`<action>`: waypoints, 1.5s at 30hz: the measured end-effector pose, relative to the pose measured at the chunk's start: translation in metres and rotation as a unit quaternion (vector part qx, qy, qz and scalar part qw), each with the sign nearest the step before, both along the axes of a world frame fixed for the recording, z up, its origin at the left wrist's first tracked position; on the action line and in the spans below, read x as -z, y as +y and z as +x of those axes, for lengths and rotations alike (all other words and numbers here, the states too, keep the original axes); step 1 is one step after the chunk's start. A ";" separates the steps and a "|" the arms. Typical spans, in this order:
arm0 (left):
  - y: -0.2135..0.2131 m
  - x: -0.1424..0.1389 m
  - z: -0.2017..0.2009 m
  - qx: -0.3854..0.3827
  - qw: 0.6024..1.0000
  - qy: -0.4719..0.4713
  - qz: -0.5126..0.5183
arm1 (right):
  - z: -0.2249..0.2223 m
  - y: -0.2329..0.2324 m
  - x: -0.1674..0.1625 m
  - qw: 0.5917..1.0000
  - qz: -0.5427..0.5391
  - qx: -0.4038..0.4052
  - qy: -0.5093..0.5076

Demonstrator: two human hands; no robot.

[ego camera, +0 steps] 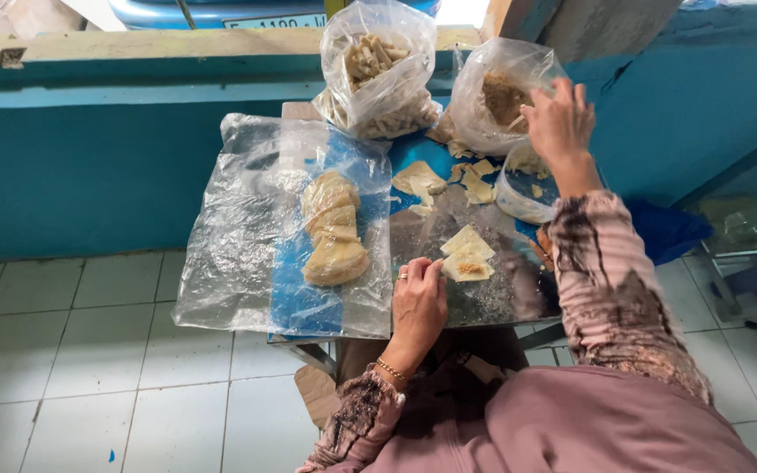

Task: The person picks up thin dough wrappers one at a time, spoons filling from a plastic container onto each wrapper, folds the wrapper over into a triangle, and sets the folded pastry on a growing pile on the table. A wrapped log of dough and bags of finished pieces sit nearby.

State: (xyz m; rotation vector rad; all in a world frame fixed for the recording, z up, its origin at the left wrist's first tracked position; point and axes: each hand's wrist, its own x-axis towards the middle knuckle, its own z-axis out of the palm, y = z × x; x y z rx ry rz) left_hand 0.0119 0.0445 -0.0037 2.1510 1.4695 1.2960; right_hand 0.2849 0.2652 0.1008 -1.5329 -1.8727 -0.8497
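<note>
Left hand (418, 298) rests near the table's (484, 302) front edge, fingers curled loosely, holding nothing, fingertips touching a pale square wrapper (467, 260) with filling on it. Beside it, a clear plastic sheet (238, 254) carries a stack of wrappers (333, 229). Farther off, wrapper scraps (449, 180). Right hand (559, 118) reaches into a clear bag of brown filling (494, 96), its grip hidden. A second bag (378, 66) holds pale rolled pieces, against a blue wall (89, 166).
</note>
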 end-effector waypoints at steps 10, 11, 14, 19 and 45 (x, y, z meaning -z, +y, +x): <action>0.017 0.004 0.015 -0.055 0.994 0.089 -0.037 | -0.061 -0.234 0.081 0.923 -0.264 -0.032 0.278; 0.020 0.003 0.017 -0.059 0.994 0.085 -0.042 | -0.068 -0.239 0.085 0.938 -0.222 -0.038 0.265; 0.023 0.001 0.021 -0.071 0.993 0.080 -0.056 | -0.082 -0.244 0.094 0.958 -0.144 -0.044 0.243; 0.026 0.001 0.021 -0.073 0.992 0.081 -0.057 | -0.087 -0.240 0.097 0.937 -0.188 -0.028 0.293; 0.029 0.002 0.020 -0.019 0.999 0.019 -0.046 | -0.095 -0.223 0.098 0.918 -0.200 0.003 0.343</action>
